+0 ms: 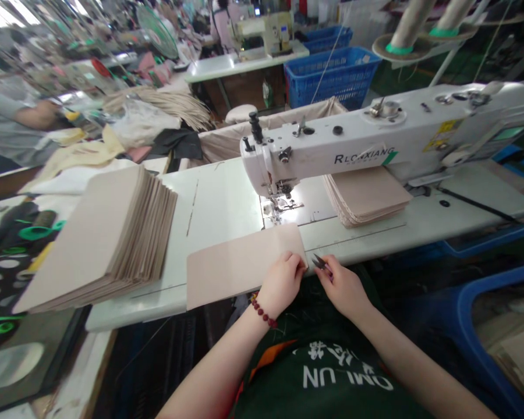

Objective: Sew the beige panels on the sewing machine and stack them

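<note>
A flat beige fabric panel (231, 262) lies across the front edge of the sewing table, just in front of the needle area. My left hand (283, 279) pinches the panel's near right corner, fingers closed on it. Close by on the right, my right hand (343, 285) is closed around small dark thread snips (321, 263), their blades pointing left toward that corner. The white sewing machine (323, 139) stands behind the panel with its lamp lit over the needle plate.
A tall stack of beige panels (96, 227) sits on the left; a smaller stack (369, 195) lies under the machine arm. Blue baskets (332, 73) stand behind, and a blue bin (467, 326) is at my right. Thread cones (408, 29) rise at the back. Another person's arm (21, 113) shows far left.
</note>
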{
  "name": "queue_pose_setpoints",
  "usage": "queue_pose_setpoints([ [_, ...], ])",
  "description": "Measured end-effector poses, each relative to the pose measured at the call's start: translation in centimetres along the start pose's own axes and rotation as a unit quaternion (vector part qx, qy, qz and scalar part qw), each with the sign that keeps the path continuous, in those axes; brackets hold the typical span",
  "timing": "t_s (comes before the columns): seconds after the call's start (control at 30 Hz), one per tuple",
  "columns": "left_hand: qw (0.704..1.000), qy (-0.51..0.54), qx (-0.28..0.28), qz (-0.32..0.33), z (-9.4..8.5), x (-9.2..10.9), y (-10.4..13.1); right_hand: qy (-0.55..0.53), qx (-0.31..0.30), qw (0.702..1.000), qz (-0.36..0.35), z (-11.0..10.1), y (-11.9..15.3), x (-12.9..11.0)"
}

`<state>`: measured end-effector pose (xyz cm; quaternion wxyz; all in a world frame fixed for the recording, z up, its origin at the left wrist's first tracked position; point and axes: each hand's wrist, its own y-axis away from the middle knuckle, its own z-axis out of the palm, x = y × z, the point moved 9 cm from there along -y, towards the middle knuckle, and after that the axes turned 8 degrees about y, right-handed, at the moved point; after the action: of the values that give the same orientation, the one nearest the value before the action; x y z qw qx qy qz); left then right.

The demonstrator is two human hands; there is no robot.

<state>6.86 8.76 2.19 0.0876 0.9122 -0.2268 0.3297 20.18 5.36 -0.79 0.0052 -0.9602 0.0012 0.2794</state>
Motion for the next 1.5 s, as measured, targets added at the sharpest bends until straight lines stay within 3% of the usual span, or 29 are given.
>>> queue_pose_setpoints([
  [0.17,1.000,0.001,-0.030,-0.001,-0.2,-0.1,-0.7,0.011,-0.001,1.000,-0.001,0.0,0.7,0.4],
  [0.37,0.999,-0.018,-0.025,-0.018,-0.6,-0.5,0.2,0.018,-0.041,0.999,-0.025,0.2,2.0,-0.7],
  [0.63,0.997,0.068,-0.021,-0.015,-0.7,-0.7,1.4,0.061,-0.076,0.994,-0.048,2.2,1.7,-2.2],
  [0.7,0.996,0.078,-0.052,0.007,-0.9,-0.4,1.5,0.076,-0.081,0.993,-0.041,2.5,1.4,-1.9],
  [0.77,0.986,0.105,-0.118,0.045,-1.5,-0.3,1.8,0.081,-0.084,0.993,-0.032,2.5,1.2,-1.4],
  [0.83,0.980,0.120,-0.145,0.064,-3.2,-1.6,2.0,0.072,-0.075,0.994,-0.019,2.0,1.1,-0.6],
  [0.87,0.986,0.105,-0.121,0.055,-4.6,-3.2,1.9,0.065,-0.068,0.996,-0.012,1.7,1.1,-0.2],
  [0.97,0.998,-0.037,0.042,-0.034,-9.9,-9.4,1.9,0.045,-0.045,0.998,0.001,0.7,0.9,0.6],
  [1.03,0.985,-0.123,0.089,-0.085,-11.7,-12.5,2.4,0.040,-0.042,0.998,0.001,0.4,0.6,0.7],
  [1.1,0.975,-0.161,0.091,-0.120,-12.2,-14.1,3.1,0.042,-0.039,0.998,-0.003,0.4,0.3,0.4],
  [1.2,0.973,-0.155,0.075,-0.155,-11.8,-14.2,4.1,0.056,-0.029,0.998,-0.009,0.4,-0.2,0.0],
  [1.27,0.978,-0.117,0.070,-0.160,-11.8,-13.1,5.1,0.062,-0.021,0.998,-0.012,0.3,-0.5,-0.1],
  [1.33,0.982,-0.066,0.076,-0.162,-13.0,-11.7,6.4,0.061,-0.015,0.998,-0.018,0.1,-0.8,0.1],
  [1.4,0.979,-0.033,0.098,-0.177,-16.2,-10.3,8.2,0.057,-0.005,0.998,-0.026,-0.4,-1.2,0.4],
  [1.43,0.974,-0.033,0.123,-0.190,-18.8,-9.8,9.3,0.054,0.002,0.998,-0.027,-0.8,-1.4,0.7],
  [1.5,0.949,-0.077,0.213,-0.218,-26.0,-9.1,11.7,0.049,0.027,0.998,-0.026,-2.2,-2.0,1.3],
])
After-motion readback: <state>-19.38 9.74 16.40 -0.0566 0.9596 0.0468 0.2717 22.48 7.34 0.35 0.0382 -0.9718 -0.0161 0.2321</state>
